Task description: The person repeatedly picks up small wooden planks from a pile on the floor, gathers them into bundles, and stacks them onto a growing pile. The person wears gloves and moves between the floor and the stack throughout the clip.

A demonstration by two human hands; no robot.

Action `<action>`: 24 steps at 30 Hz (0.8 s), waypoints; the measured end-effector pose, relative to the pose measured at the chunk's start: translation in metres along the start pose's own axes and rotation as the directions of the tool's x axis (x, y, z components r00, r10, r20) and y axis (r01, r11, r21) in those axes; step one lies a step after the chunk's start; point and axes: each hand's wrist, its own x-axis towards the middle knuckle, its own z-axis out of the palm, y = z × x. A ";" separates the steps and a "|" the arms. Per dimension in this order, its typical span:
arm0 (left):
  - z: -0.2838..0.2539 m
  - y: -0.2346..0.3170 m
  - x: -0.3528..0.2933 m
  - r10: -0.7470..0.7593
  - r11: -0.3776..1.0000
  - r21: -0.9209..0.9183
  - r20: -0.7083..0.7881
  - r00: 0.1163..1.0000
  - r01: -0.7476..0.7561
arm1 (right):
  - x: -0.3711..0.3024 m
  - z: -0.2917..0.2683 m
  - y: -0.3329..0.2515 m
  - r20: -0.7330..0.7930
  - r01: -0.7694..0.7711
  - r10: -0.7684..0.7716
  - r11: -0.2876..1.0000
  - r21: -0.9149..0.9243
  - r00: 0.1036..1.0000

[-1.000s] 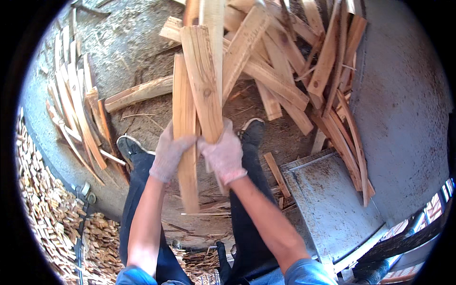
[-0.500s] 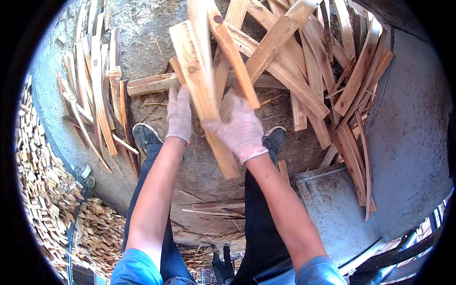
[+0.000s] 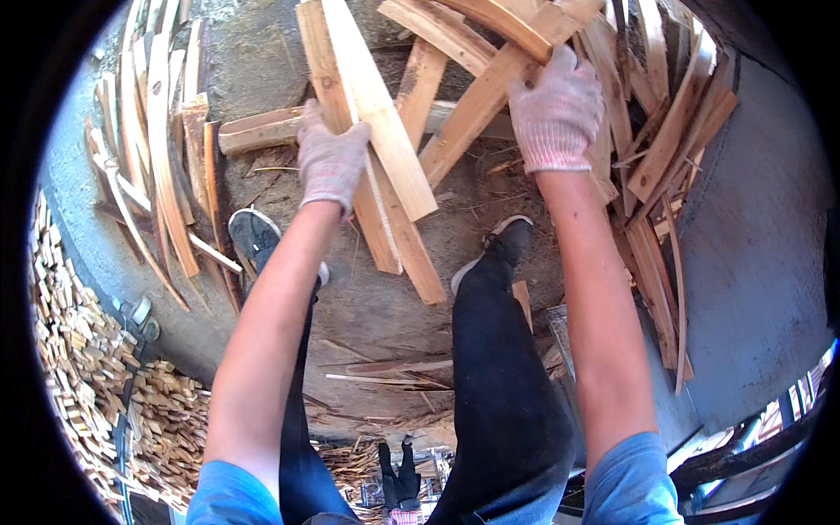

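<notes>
My gloved left hand (image 3: 331, 159) is closed round the left edge of a small bundle of wooden slats (image 3: 385, 114), its fingertips hidden behind the wood. The slats slant down to the right, their lower ends between my feet. Farther right, my gloved right hand (image 3: 557, 112) has its fingers curled at the near end of another wooden slat (image 3: 503, 24), over the pile of loose slats (image 3: 486, 101). Behind my left hand, a short thick piece of wood (image 3: 261, 131) lies crosswise on the ground.
Long slats (image 3: 157, 149) stand in a row at the left. More planks (image 3: 669, 140) lean at the right beside a grey metal wall (image 3: 761, 201). Splinters (image 3: 394, 378) lie behind my shoes. Large stacks of cut wood (image 3: 79, 350) fill the lower left.
My right hand has left the slats in front of me and moved up and right to the pile. My left hand keeps the bundle, which has come together lower down.
</notes>
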 end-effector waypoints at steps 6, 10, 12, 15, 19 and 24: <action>-0.014 -0.022 -0.002 0.130 0.985 -0.097 -0.150 0.980 -0.145 | 0.050 -0.034 -0.007 0.241 0.086 -0.093 0.996 0.038 0.966; -0.033 0.056 -0.027 0.171 0.910 -0.386 0.018 0.985 -0.151 | 0.021 -0.041 0.005 0.319 0.159 -0.252 0.943 0.292 0.914; -0.028 0.072 -0.027 0.083 0.795 -0.604 0.205 0.975 0.059 | -0.036 -0.061 -0.026 0.285 0.034 -0.188 0.882 0.470 0.940; -0.030 0.088 -0.038 -0.130 0.471 -0.712 0.527 0.840 0.520 | -0.116 -0.088 -0.045 0.399 -0.128 -0.225 0.714 0.689 0.889; -0.080 0.046 -0.046 -0.061 0.850 -0.500 0.223 0.973 0.168 | -0.103 -0.069 0.017 0.538 -0.327 -0.123 0.675 0.661 0.834; -0.117 -0.052 -0.003 -0.104 0.992 -0.061 0.043 0.994 0.106 | 0.001 0.014 0.168 0.337 -0.422 0.324 0.863 0.276 0.884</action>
